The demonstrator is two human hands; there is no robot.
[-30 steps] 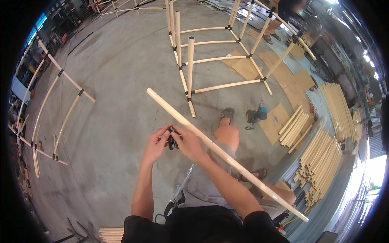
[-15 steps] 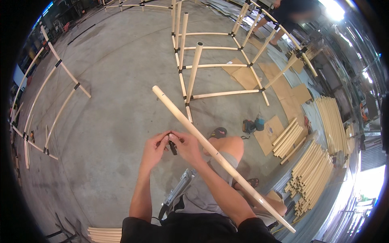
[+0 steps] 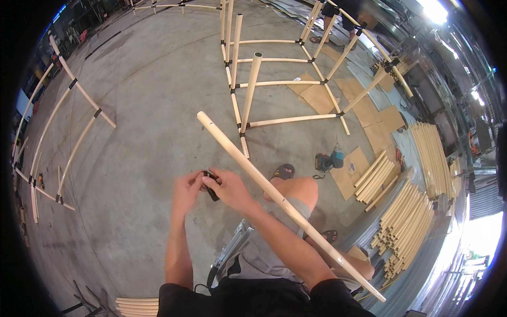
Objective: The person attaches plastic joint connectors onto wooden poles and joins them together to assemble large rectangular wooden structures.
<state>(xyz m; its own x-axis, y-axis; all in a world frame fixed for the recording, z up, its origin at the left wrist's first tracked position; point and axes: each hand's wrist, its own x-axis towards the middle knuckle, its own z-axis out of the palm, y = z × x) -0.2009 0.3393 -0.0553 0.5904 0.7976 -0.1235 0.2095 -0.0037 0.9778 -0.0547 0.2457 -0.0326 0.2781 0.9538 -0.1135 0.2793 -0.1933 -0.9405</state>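
In front of my lap, both hands are at a small black pipe joint part (image 3: 212,191). My right hand (image 3: 229,189) is closed on it, thumb and fingers pinching its upper end. My left hand (image 3: 188,189) is slightly blurred, with its fingertips pressed together against the part's left side. Just right of my right hand, a long cream tube (image 3: 253,171) with small dark marks slants across my right thigh. Neither hand touches that tube.
Ahead stands a frame of cream tubes (image 3: 288,122) with black joints; another frame (image 3: 79,140) is at left. A cordless drill (image 3: 330,160) stands near cardboard (image 3: 349,171). Tube stacks (image 3: 404,227) lie at right. A metal bar-like object (image 3: 232,244) is beside my lap. Another person (image 3: 343,21) stands far off.
Both hands have shifted a little left with the black joint part, which shows more of its length now. The person in the background has moved left. The long tube stays across my thigh.
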